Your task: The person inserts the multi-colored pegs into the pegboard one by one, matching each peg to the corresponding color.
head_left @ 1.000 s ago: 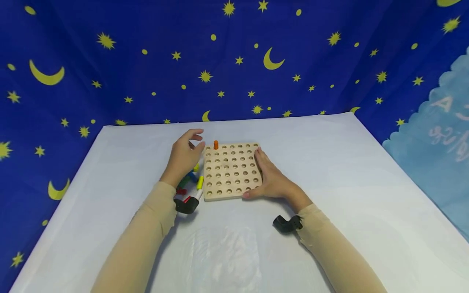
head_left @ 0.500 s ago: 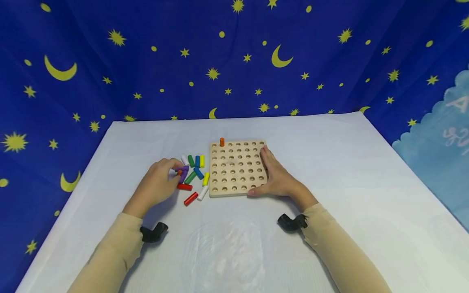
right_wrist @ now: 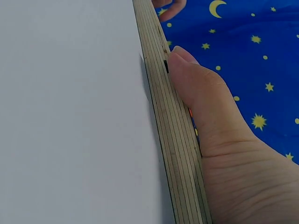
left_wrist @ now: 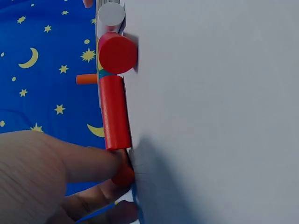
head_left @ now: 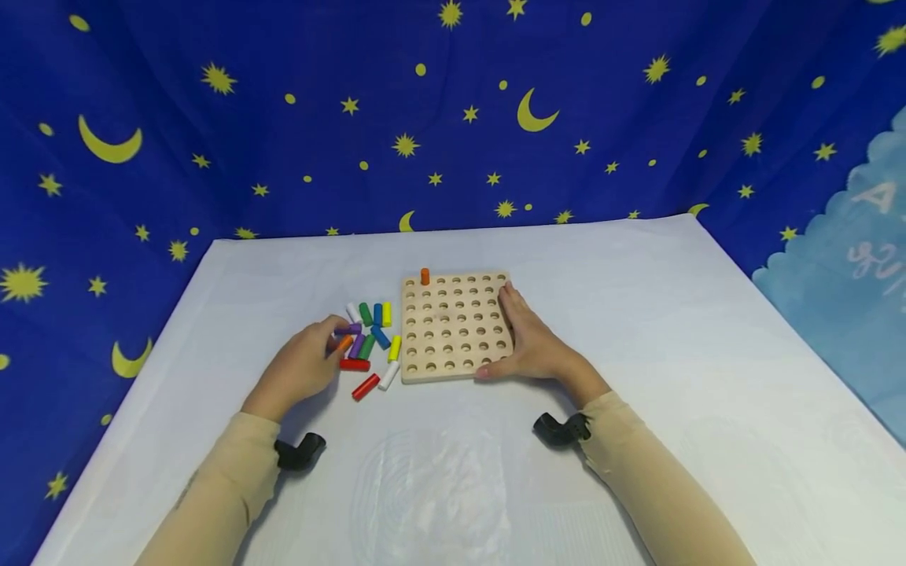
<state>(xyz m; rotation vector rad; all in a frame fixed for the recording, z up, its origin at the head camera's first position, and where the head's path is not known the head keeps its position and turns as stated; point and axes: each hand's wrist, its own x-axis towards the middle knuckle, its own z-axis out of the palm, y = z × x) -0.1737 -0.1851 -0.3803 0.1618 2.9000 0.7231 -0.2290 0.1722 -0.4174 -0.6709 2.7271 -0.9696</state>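
A square wooden pegboard [head_left: 453,326] with rows of holes lies on the white table. One orange peg [head_left: 425,276] stands in its far left corner hole. Left of the board lies a pile of coloured pegs [head_left: 371,330]. My left hand [head_left: 338,339] is at that pile, and its thumb and finger pinch an orange peg [head_left: 344,343], whose end [left_wrist: 124,175] shows in the left wrist view. My right hand [head_left: 515,330] lies flat on the board's right side. Its thumb [right_wrist: 201,93] presses against the board's edge [right_wrist: 175,135].
Beside the pinched peg lie a red peg [left_wrist: 114,112], a second red peg [left_wrist: 117,52] and a white peg [left_wrist: 111,14]. The white table [head_left: 637,330] is backed by a blue cloth [head_left: 283,118] with yellow stars and moons. A black wrist mount [head_left: 300,452] sits on each sleeve.
My left hand has drawn back from the board's far left corner to the peg pile and has closed on an orange peg. The right hand has stayed on the board.
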